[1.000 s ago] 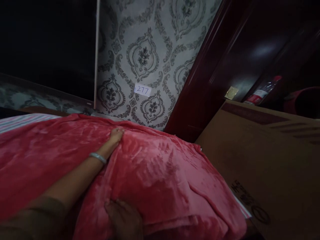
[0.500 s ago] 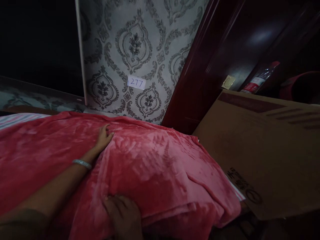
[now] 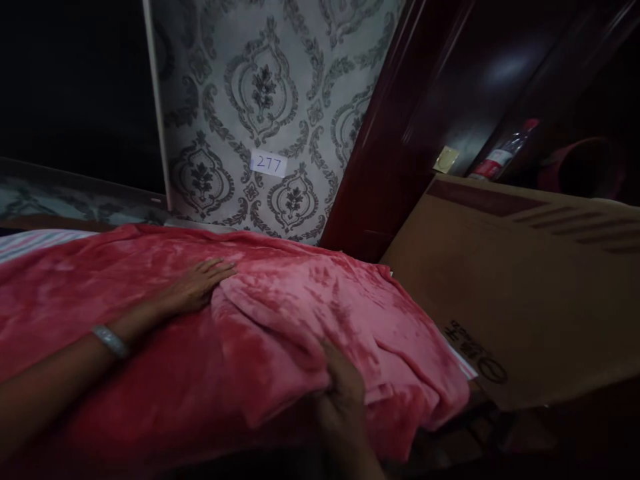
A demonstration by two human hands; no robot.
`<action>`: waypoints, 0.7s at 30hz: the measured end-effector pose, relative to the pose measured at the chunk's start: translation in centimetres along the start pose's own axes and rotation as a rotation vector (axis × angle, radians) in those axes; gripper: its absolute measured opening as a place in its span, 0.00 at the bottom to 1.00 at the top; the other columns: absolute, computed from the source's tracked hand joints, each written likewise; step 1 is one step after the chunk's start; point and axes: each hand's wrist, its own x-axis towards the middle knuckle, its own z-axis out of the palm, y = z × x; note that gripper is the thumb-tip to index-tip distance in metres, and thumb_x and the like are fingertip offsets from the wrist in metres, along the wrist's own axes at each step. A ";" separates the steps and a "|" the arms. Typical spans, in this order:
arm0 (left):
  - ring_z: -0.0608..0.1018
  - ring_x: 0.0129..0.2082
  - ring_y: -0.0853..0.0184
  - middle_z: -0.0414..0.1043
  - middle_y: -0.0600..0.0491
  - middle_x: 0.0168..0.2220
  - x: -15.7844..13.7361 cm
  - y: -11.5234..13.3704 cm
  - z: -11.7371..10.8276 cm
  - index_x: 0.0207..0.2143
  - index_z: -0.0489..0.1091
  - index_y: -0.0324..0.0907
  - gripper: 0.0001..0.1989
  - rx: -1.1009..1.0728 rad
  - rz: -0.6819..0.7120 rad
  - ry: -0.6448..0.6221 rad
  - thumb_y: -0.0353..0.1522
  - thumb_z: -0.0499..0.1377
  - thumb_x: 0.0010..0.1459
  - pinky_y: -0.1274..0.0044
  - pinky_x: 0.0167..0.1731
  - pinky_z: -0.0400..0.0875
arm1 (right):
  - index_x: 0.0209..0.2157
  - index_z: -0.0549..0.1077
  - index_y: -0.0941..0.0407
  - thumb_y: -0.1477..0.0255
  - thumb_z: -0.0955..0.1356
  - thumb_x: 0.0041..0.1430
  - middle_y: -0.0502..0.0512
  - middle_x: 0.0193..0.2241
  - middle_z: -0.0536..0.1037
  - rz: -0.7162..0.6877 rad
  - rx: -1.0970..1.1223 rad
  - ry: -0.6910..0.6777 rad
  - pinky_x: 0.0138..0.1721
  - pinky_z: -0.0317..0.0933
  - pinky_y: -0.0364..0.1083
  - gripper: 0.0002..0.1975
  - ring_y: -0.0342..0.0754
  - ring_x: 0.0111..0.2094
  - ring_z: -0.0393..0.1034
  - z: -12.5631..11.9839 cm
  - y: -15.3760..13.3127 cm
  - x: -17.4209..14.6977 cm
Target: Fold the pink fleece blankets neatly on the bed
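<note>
A red and pink plush blanket [image 3: 165,360] is spread over the surface in front of me. My left hand [image 3: 197,285] lies flat on it with fingers stretched out, a pale bracelet [image 3: 111,341] round the wrist. At the lower middle, my right hand [image 3: 343,387] grips the near part of the blanket. Between my hands a raised fold runs diagonally, its near edge lifted. The fingertips of my right hand are partly hidden by the cloth.
A large cardboard box [image 3: 520,287] stands at the right, with a plastic bottle [image 3: 501,155] behind it. Dark red wood [image 3: 385,147] and patterned wallpaper [image 3: 263,93] rise behind. A dark screen [image 3: 75,87] is at upper left. Striped cloth [image 3: 43,241] shows beyond the blanket.
My right hand has moved right, pulling the blanket's near part over with it into a fold. My left hand has flattened and shifted slightly down. The view has turned a little.
</note>
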 end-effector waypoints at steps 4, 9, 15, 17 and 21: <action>0.60 0.69 0.56 0.64 0.42 0.65 0.4 2.5 -0.8 0.60 0.67 0.39 0.26 -0.138 0.011 0.125 0.37 0.50 0.61 0.59 0.68 0.50 | 0.44 0.80 0.55 0.63 0.65 0.63 0.56 0.35 0.82 0.115 0.033 0.140 0.43 0.71 0.48 0.16 0.53 0.39 0.78 -4.3 -2.2 -0.3; 0.70 0.60 0.57 0.69 0.38 0.59 2.3 7.4 -4.9 0.55 0.67 0.35 0.27 -0.441 0.000 0.444 0.44 0.52 0.61 0.64 0.63 0.62 | 0.34 0.79 0.55 0.64 0.73 0.56 0.51 0.28 0.79 0.155 0.043 0.473 0.31 0.70 0.45 0.08 0.49 0.29 0.74 -9.3 -4.5 -0.2; 0.77 0.36 0.62 0.76 0.53 0.33 7.8 13.4 -15.4 0.43 0.73 0.37 0.26 -0.705 -0.108 0.410 0.46 0.62 0.47 0.61 0.49 0.75 | 0.31 0.74 0.56 0.72 0.75 0.51 0.45 0.27 0.75 0.053 0.235 0.913 0.35 0.69 0.42 0.08 0.42 0.30 0.70 -17.0 -6.3 4.3; 0.76 0.32 0.64 0.73 0.55 0.29 9.7 15.6 -17.9 0.39 0.73 0.34 0.26 -0.877 -0.136 0.414 0.44 0.66 0.42 0.55 0.48 0.74 | 0.31 0.74 0.57 0.75 0.76 0.47 0.45 0.30 0.76 0.002 0.339 0.963 0.41 0.70 0.42 0.10 0.41 0.33 0.72 -19.6 -6.4 5.6; 0.79 0.37 0.60 0.75 0.51 0.33 12.7 20.0 -20.1 0.39 0.73 0.32 0.25 -1.222 -0.078 0.400 0.39 0.68 0.41 0.50 0.51 0.71 | 0.35 0.73 0.56 0.76 0.75 0.49 0.46 0.36 0.77 -0.010 0.394 0.975 0.55 0.67 0.46 0.11 0.43 0.42 0.74 -23.7 -6.0 5.4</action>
